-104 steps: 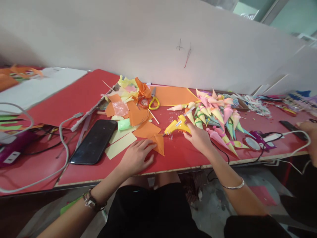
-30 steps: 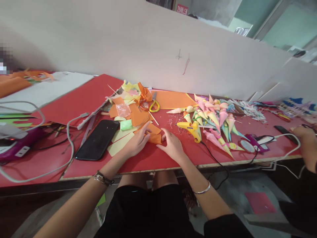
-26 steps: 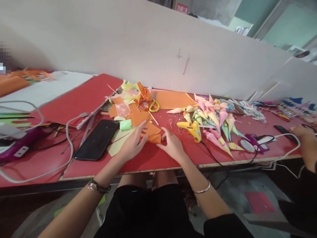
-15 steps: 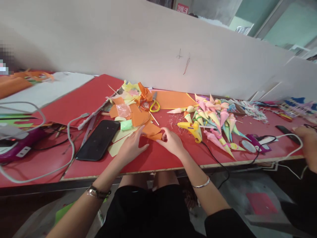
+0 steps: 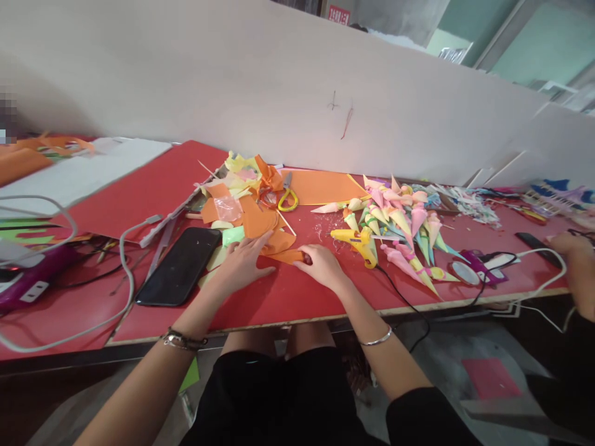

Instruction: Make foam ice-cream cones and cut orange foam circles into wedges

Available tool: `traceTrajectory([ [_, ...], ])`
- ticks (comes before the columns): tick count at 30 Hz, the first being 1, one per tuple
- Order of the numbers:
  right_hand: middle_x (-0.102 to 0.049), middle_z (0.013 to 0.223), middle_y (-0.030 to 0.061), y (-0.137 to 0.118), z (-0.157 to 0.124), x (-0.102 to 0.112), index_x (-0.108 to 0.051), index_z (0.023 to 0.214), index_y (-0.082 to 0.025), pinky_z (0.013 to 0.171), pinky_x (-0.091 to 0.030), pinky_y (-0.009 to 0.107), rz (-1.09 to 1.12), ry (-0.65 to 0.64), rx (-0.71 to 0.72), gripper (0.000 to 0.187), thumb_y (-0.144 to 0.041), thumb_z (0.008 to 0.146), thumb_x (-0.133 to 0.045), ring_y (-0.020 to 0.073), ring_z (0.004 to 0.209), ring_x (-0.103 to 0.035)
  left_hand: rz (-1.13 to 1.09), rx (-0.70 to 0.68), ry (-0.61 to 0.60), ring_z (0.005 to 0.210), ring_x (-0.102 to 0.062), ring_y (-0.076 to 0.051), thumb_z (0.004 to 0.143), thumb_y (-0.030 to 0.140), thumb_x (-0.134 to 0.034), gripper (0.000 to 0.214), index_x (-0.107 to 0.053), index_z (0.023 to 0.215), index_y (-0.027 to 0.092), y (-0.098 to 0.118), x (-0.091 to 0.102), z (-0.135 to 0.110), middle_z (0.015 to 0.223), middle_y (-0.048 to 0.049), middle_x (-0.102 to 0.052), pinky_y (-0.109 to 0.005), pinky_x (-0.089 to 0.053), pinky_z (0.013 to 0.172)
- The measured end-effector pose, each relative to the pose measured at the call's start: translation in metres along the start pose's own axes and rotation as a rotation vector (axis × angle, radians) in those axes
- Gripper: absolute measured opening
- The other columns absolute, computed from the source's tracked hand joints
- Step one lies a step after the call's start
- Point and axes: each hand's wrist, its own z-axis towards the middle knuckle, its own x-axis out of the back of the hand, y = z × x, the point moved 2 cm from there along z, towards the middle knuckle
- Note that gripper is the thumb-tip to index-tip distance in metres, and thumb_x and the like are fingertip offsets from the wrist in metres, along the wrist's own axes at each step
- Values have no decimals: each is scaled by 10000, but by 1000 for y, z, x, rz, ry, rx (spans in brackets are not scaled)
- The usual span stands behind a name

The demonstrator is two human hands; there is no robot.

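My right hand (image 5: 321,267) pinches one end of a folded or rolled piece of orange paper (image 5: 287,256) just above the red tabletop. My left hand (image 5: 242,263) rests at the edge of the loose orange paper pieces (image 5: 258,218), its fingers stretched out and its thumb apart. Whether its fingertips touch the held piece I cannot tell. Beside the left fingers lies a pale green roll (image 5: 233,235). Yellow-handled scissors (image 5: 288,197) lie behind the pieces, and a yellow glue gun (image 5: 357,240) is to the right of my right hand.
A black phone (image 5: 179,266) lies left of my left hand. Several pastel paper cones (image 5: 402,214) are heaped at the right. A purple power strip (image 5: 37,282) with grey cable stands at far left. Another person's hand (image 5: 574,248) is at the right edge.
The orange paper between my hands now looks narrower. My left hand has shifted slightly left and flattened over the pieces. My right hand keeps its pinch.
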Motion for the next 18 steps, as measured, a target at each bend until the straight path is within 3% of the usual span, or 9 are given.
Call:
traceTrajectory([
  [6, -536, 733, -7, 5, -6, -6, -599, 753, -178, 586, -374, 219, 94, 59, 10, 48, -217, 762, -626, 113, 633, -507, -66, -23, -13, 1194, -428, -291, 723, 470, -568, 826, -162, 1415, 274, -10, 0, 0, 1258, -58, -562, -447, -260, 976],
  [11, -540, 797, 1, 12, -9, -11, -597, 836, -168, 658, -434, 231, 267, 105, -37, 145, -160, 706, -661, 113, 676, -526, -69, 8, -3, 1230, -377, -303, 697, 492, -589, 888, -135, 1421, 248, -13, -3, 2, 1279, -68, -545, -445, -231, 989],
  [18, -528, 734, -8, 12, -12, -7, -566, 680, -164, 654, -443, 236, 338, 124, -36, 100, -89, 706, -627, 112, 663, -539, -76, 41, -16, 1237, -367, -296, 700, 483, -587, 882, -127, 1418, 256, -12, -4, 1, 1300, -58, -526, -445, -228, 990],
])
